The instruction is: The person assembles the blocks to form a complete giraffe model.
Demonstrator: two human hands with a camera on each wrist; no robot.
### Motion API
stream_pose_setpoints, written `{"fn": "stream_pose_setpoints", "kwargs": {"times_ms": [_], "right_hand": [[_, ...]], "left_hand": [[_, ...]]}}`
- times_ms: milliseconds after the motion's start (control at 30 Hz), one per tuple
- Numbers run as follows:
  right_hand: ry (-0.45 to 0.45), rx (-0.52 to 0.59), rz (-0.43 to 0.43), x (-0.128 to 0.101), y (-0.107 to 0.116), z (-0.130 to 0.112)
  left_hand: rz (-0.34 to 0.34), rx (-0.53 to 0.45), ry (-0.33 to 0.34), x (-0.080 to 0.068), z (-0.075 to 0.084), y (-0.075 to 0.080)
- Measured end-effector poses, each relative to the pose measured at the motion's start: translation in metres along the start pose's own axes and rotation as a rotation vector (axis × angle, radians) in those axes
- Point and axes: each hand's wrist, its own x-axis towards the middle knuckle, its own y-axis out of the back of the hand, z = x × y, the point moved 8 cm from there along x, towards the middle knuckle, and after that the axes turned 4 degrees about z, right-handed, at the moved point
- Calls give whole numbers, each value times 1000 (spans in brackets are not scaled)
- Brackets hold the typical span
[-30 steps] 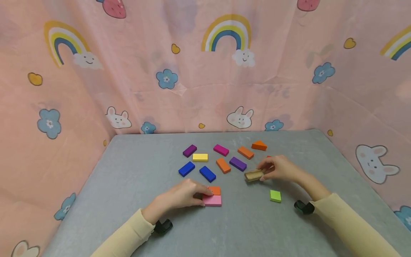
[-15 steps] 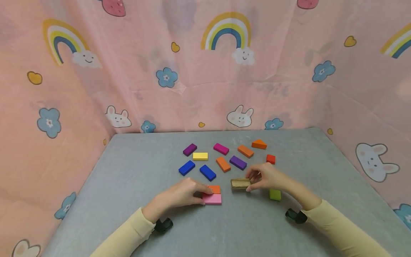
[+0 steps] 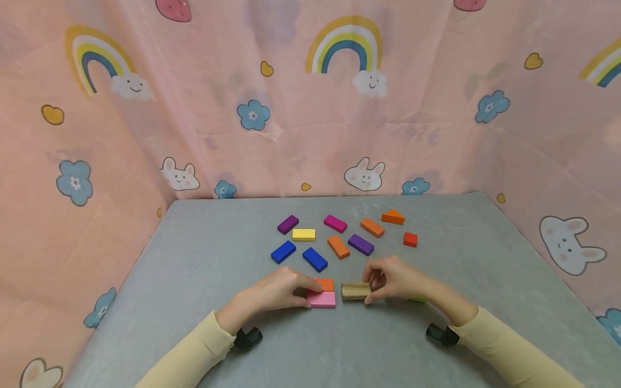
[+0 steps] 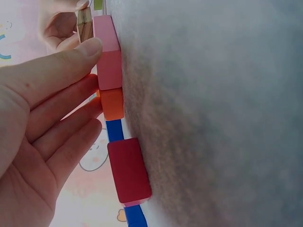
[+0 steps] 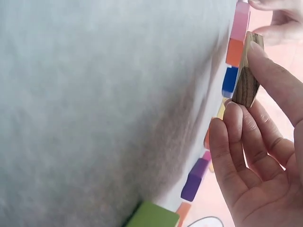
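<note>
In the head view my left hand point(image 3: 271, 293) holds a pink block point(image 3: 322, 299) and an orange block point(image 3: 326, 284) lying side by side, thumb against the pink one and fingers on the orange one. A red block point(image 4: 129, 171) stands near that hand in the left wrist view; the hand hides it from the head camera. My right hand point(image 3: 398, 279) pinches a brown wood-grain block point(image 3: 356, 291) between thumb and fingertips, a small gap to the right of the pink and orange pair. The right wrist view shows this wooden block point(image 5: 247, 85) tilted above the table.
Behind the hands lie two blue blocks point(image 3: 283, 251), a yellow block point(image 3: 303, 235), purple blocks point(image 3: 361, 244), a magenta block point(image 3: 335, 223), orange blocks point(image 3: 338, 247), an orange triangle point(image 3: 393, 217) and a red square block point(image 3: 410, 240). A green block point(image 5: 154, 216) sits below the right hand.
My right hand has carried the wooden block left and nearer, close to the pink and orange blocks. The red square block has come into full sight; the green one is now mostly covered. My left hand stays.
</note>
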Motion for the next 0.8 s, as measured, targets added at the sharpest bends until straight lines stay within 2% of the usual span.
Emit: {"fn": "stream_pose_setpoints", "kwargs": {"times_ms": [333, 800], "right_hand": [[35, 20, -43, 1, -11, -8], [25, 2, -84, 5, -21, -11]], "left_hand": [[0, -7, 13, -1, -1, 0], [1, 4, 8, 0, -1, 0]]}}
